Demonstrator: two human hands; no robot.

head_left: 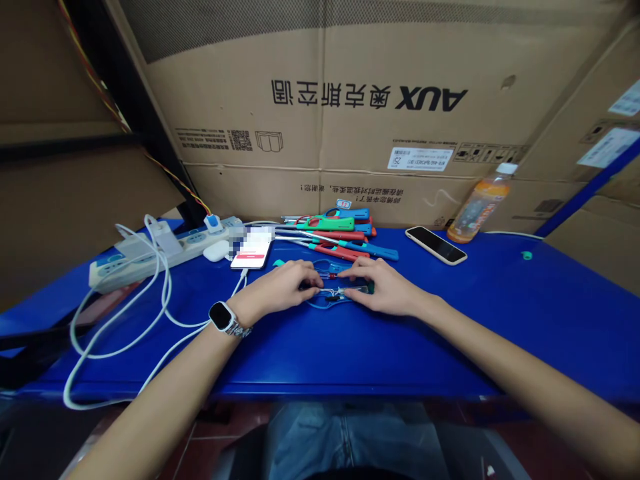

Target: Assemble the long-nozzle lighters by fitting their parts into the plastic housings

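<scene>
Both my hands rest on the blue table (450, 333) and meet over a small clear-bodied lighter part (336, 291) with thin wires and a red piece inside. My left hand (283, 288), with a smartwatch on the wrist, pinches the part's left end with curled fingers. My right hand (383, 288) holds its right end, fingers closed around it. Just beyond the hands lies a pile of long-nosed lighters (335, 233) in blue, red and green.
A white power strip (160, 253) with plugs and looping white cables sits at the left, with an earbud case and a lit phone (251, 252) beside it. A dark phone (436, 245) and an orange drink bottle (479, 203) are at the back right. Large cardboard boxes (350, 100) stand behind.
</scene>
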